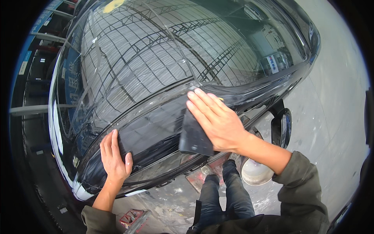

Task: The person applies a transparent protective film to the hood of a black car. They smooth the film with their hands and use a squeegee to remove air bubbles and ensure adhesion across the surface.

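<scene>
My right hand (214,122) lies over a black rectangular block (195,139), its fingers stretched forward and its thumb hidden. The block rests on the dark side rail (149,128) of a black car's roof, above the door opening. Farther left, my left hand (115,158) is spread on the same rail with nothing in it, thumb apart from the fingers. Whitish smears and streaks mark the rail near both hands. Beyond it the glossy roof (140,67) mirrors a ceiling of metal trusses.
A side mirror (281,127) juts out at right. Below stand a pale round-topped object (257,172) and a red metal frame (133,218) on the stained concrete floor (330,117). A yellowish patch (113,5) marks the roof's far side. Dark shelving (38,122) lines the left.
</scene>
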`<action>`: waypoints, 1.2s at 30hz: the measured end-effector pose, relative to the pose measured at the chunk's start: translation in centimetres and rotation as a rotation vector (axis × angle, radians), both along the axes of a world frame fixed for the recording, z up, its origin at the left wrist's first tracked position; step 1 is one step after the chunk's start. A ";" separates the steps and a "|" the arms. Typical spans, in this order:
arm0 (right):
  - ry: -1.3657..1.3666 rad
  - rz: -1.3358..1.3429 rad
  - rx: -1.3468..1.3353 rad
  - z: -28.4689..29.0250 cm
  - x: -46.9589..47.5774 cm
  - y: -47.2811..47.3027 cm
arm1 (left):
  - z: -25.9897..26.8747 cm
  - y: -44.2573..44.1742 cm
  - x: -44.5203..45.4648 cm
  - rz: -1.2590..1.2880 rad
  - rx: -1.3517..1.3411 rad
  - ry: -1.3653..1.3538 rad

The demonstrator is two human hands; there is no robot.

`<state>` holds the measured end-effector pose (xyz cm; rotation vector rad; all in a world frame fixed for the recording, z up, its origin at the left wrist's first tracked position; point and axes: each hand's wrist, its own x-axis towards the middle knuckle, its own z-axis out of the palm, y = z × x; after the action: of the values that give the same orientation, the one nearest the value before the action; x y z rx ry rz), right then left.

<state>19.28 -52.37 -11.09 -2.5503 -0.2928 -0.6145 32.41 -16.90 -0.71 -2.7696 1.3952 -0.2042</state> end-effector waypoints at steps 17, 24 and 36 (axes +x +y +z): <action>-0.108 -0.174 -0.188 1.8 4.8 13.9 | -2.4 1.6 -0.5 -0.020 -0.367 -0.047; -0.019 0.035 -0.194 4.5 4.7 10.2 | -1.8 13.4 1.0 0.034 -0.457 -0.042; -0.182 -0.123 -0.170 6.3 8.8 33.8 | -1.6 39.8 1.2 0.486 -0.344 -0.189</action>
<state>28.05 -18.57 -4.77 -2.6938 -0.2609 -0.9064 33.59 22.91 -2.32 -3.1470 0.6662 -0.7184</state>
